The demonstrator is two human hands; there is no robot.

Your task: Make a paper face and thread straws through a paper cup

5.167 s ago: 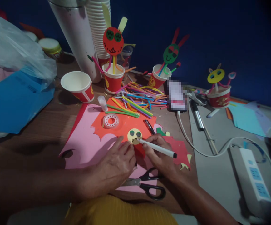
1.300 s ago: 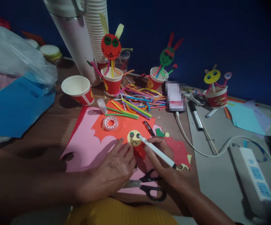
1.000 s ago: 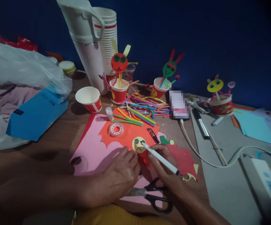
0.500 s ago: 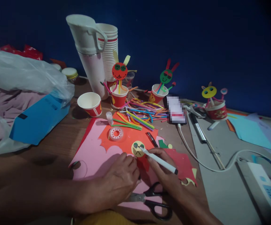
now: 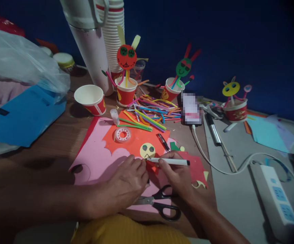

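Note:
A round cream paper face (image 5: pixel 147 150) with dark green eyes and a drawn mouth lies on the orange sheet (image 5: pixel 116 144). My right hand (image 5: pixel 176 173) is closed around a white marker (image 5: pixel 171 161), its tip at the face's lower edge. Curled and resting on the pink sheet (image 5: pixel 96 159), my left hand (image 5: pixel 130 179) is just below the face. A small black thing shows by its fingers; what they hold is hidden. Black-handled scissors (image 5: pixel 159 202) lie below both hands. A tape roll (image 5: pixel 123 135) sits left of the face, and a black pen (image 5: pixel 163 142) above right.
Paper cups with puppet faces, red (image 5: pixel 126 57), green (image 5: pixel 184 67) and yellow (image 5: pixel 230 88), stand behind a pile of coloured pipe cleaners (image 5: pixel 157 108). Also around are an open cup (image 5: pixel 89 100), a flask (image 5: pixel 91 51), a phone (image 5: pixel 191 108), its cable and a power strip (image 5: pixel 276 196).
The marker tip has moved from the face's eye area down to its lower edge, and the marker now lies nearly level. My left hand stays beside the face. The camera view has shifted.

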